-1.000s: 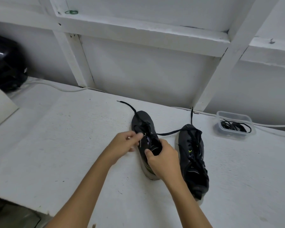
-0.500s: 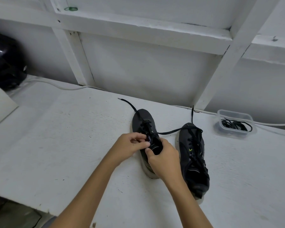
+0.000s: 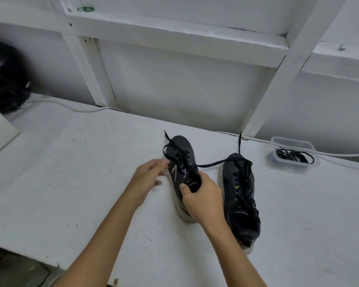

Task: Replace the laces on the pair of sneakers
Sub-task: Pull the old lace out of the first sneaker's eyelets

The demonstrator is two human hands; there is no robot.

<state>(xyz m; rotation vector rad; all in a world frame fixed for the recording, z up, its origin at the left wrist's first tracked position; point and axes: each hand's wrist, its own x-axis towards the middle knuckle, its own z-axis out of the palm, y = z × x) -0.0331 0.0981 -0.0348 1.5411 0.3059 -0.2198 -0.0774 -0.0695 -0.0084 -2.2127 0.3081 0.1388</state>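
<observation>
White-painted boards make up the bench [image 3: 75,183], backed by a white framed wall, and the person leans in over its near edge with both forearms stretched out.

Nearest, the right hand [image 3: 203,199] clamps the heel end of the left shoe [image 3: 182,168], thumb hooked at the collar opening and fingers wrapped down the far side. That hold looks meant to pin the shoe flat so it cannot slide while the lace is worked. Just left of the shoe, the left hand [image 3: 148,177] sits with its fingertips drawn together at the shoe's side, where a loop of black lace [image 3: 175,154] comes off the eyelets. It seems to be pinching that loop, though the contact itself is too small to make out for certain. So the lace lies ahead of the right hand's hold and right at the left hand's fingertips, with one free end trailing off past the toe.

Beside it stands the right shoe [image 3: 239,193], untouched. A long strand [image 3: 211,163] runs from the left shoe across to it. I judge the lacing only partly done.

Farther right, near the wall, a clear tub [image 3: 292,154] holds a bundle of black laces.
</observation>
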